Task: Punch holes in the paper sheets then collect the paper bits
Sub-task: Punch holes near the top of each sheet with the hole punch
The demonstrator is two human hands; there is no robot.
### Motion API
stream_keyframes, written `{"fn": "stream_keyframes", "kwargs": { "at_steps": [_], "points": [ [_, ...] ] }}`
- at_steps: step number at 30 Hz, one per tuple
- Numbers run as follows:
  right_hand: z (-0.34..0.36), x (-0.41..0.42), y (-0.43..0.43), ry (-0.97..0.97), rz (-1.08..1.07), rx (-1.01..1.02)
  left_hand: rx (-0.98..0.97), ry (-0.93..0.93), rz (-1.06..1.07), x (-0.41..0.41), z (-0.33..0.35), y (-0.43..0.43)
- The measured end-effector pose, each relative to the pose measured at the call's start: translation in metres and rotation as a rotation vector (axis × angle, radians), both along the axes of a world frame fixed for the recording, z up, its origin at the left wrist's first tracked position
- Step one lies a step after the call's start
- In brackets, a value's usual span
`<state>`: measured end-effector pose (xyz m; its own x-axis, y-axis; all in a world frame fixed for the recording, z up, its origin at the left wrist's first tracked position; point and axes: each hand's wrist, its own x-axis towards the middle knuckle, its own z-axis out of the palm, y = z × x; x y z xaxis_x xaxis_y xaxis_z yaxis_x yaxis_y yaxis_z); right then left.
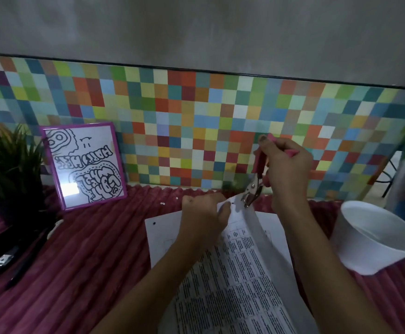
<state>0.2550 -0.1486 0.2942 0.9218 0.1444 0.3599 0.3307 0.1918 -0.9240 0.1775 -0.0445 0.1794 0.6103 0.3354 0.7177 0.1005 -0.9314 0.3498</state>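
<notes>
A printed paper sheet (240, 266) is lifted off the table, and my left hand (204, 215) pinches its far edge. My right hand (286, 165) grips a pink-handled hole punch (257, 182), whose metal jaws sit on the sheet's far corner. One punched hole shows in the sheet just left of the jaws. A second white sheet (163, 235) lies flat underneath with a hole near its far left corner. A few small white paper bits (162, 203) lie on the cloth beyond my left hand.
A white bowl (375, 237) stands at the right. A pink-framed drawing (83, 165) leans on the checkered wall at the back left, beside a dark green plant (8, 169). Black tools, one a stapler (4, 259), lie at the left on the maroon ribbed cloth (88, 261).
</notes>
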Motion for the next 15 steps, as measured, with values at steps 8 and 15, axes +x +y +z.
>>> {"fn": "stream_keyframes", "kwargs": {
  "at_steps": [8, 15],
  "points": [
    [0.017, 0.019, -0.036, -0.057, 0.281, -0.579, -0.307, 0.073, -0.320, -0.007, 0.021, 0.019],
    [-0.001, 0.011, -0.036, 0.044, 0.447, -0.764, -0.287, -0.013, -0.305, -0.019, 0.035, 0.011]
  ]
}}
